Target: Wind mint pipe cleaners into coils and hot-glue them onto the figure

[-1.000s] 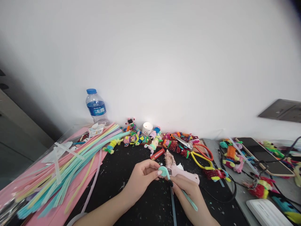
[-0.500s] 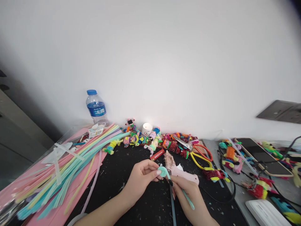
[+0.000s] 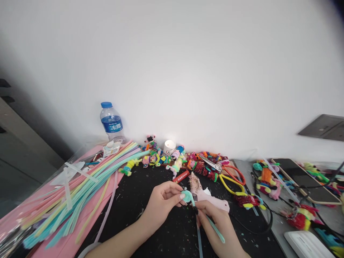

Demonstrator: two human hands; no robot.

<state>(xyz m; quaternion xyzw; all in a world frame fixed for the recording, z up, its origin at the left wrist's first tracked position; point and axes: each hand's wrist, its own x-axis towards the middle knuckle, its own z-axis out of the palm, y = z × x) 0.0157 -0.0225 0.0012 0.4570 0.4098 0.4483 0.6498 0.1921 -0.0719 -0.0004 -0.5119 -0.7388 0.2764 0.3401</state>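
A mint-green pipe cleaner (image 3: pixel 187 195) is wound into a small flat coil at one end. My left hand (image 3: pixel 161 206) pinches this coil between thumb and fingers. My right hand (image 3: pixel 216 225) is closed on the straight part, whose loose tail sticks out below the fingers. Just behind the hands lies a pale pink glue gun (image 3: pixel 215 202) with a stained nozzle, partly covered by my right fingers. A translucent glue stick (image 3: pixel 199 240) runs down from under my right hand toward the near edge.
Left, a bundle of pastel pipe cleaners (image 3: pixel 88 190) lies on pink sheets by a water bottle (image 3: pixel 112 123). Along the wall sit several pipe-cleaner figures (image 3: pixel 177 166), a paper cup (image 3: pixel 169 147) and scissors (image 3: pixel 212 163). A phone (image 3: pixel 303 179), cables and a white box (image 3: pixel 309 245) lie right.
Both hands keep nearly the same grip on the coil and its tail. The right hand tilts the tail slightly. The whole view shifts a little.
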